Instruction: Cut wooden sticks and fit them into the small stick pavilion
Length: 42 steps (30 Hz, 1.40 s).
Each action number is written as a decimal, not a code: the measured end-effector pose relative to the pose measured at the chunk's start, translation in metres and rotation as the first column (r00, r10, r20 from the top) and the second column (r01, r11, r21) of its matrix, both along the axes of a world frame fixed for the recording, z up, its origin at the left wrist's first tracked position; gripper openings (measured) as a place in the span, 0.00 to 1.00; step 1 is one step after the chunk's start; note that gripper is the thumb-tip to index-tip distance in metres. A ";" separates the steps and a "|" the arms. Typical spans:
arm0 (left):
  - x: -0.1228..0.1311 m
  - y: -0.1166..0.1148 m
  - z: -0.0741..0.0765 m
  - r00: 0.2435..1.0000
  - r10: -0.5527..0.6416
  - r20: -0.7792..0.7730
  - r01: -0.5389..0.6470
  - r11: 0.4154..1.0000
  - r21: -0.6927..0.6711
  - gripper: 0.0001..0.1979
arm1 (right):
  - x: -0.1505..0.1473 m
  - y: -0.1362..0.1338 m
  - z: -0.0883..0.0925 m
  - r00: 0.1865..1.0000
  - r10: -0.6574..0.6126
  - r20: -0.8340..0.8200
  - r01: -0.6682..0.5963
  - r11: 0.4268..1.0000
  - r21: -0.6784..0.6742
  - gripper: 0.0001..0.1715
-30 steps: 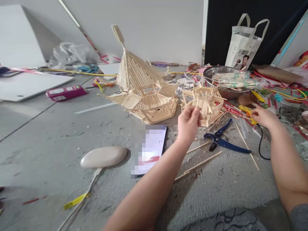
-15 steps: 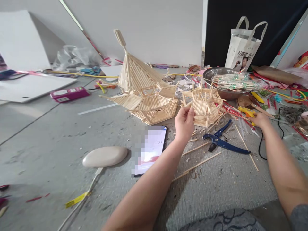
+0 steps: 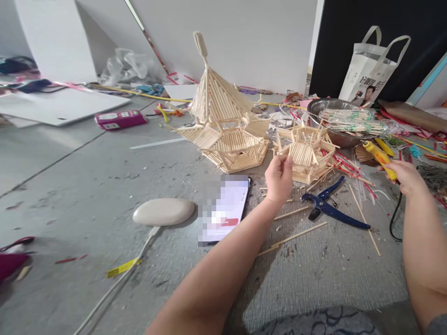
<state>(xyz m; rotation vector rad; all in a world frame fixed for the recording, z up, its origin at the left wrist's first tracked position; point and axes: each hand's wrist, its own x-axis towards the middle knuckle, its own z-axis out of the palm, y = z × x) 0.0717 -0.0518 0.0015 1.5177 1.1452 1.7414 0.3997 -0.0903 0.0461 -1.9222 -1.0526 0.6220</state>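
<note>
My left hand (image 3: 279, 179) is closed, thumb and fingertips pinched on what looks like a short wooden stick (image 3: 290, 150), at the near left side of a small hexagonal stick model (image 3: 303, 156). My hand hides part of that model. Over to the right, my right hand (image 3: 407, 177) is wrapped round a yellow glue gun (image 3: 380, 158), its tip pointing up and left, a black cord (image 3: 394, 216) hanging below. Left of the small model stands a larger stick pavilion (image 3: 221, 100) with a pointed roof. Blue cutters (image 3: 335, 211) lie on the floor between my forearms.
A phone (image 3: 226, 207) and a white oval device (image 3: 164, 211) with a cable lie left of my forearm. Loose sticks (image 3: 300, 234) are scattered nearby. Behind are a metal bowl (image 3: 316, 108) with bagged sticks, a white tote bag (image 3: 366, 70) and a purple packet (image 3: 120, 119).
My right hand has lifted the glue gun off the clutter at the right and tilted it. My left hand keeps its pinch beside the small model. The whole view has shifted slightly.
</note>
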 end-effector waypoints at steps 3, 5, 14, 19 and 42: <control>0.002 -0.002 -0.001 0.999 0.033 -0.029 -0.031 0.998 0.049 0.10 | -0.012 -0.004 0.013 0.982 0.075 -0.174 -0.061 0.995 0.085 0.21; 0.004 -0.006 -0.001 0.997 0.034 -0.070 -0.029 0.997 0.070 0.10 | -0.019 -0.006 0.020 0.936 0.127 -0.329 -0.077 0.984 0.162 0.21; 0.008 -0.014 -0.004 0.965 0.011 -0.261 0.020 0.993 0.117 0.09 | -0.057 -0.012 0.060 0.841 0.477 -0.254 -0.368 0.850 0.378 0.12; 0.007 -0.011 -0.008 0.974 -0.020 -0.228 0.036 0.997 0.068 0.10 | -0.082 -0.010 0.089 0.744 0.668 -0.030 -0.656 0.737 0.161 0.16; 0.005 -0.008 -0.008 0.966 -0.027 -0.256 0.036 0.999 0.031 0.11 | -0.130 0.022 0.118 0.413 0.766 0.493 -0.623 0.633 -0.460 0.26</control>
